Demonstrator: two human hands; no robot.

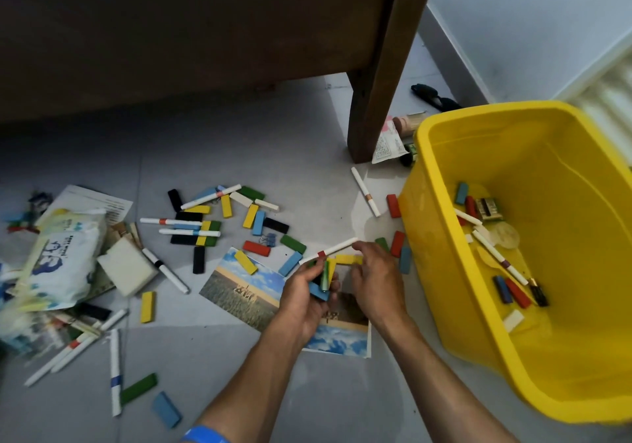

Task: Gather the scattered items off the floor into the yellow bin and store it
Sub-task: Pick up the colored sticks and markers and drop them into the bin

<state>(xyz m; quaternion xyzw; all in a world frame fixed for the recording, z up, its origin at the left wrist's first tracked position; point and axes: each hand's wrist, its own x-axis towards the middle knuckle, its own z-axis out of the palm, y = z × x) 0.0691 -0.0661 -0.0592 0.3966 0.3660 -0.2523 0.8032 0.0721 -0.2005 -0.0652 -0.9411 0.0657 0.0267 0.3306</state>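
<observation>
a person's two hands meet low over a grey tiled floor strewn with coloured blocks and white markers. the left hand (304,292) curls round a small stack of blocks (324,280), blue, green and yellow among them, held upright in the fingers. the right hand (372,278) pinches a yellow block (349,259) at the top of that stack, its fingers bent over it. a red-banded marker (330,250) lies on the floor just beyond both hands, touching or nearly touching the fingertips; which cannot be told.

the yellow bin (444,237) stands on the floor to the right of the hands, close beside the right forearm. inside it lie a few blocks, two markers, a white piece and a small brown-and-gold box.

under and around the hands lie two photo cards (239,288) showing sky and field. red, green and blue blocks sit between the right hand and the bin wall. further left, a loose heap of blocks and markers (205,220) spreads across the tiles, and at the far left a wipes pack (65,264) rests on papers beside a white sponge (126,268). a dark wooden furniture leg (372,100) stands behind the bin, with a black object and small packets near its foot.
</observation>
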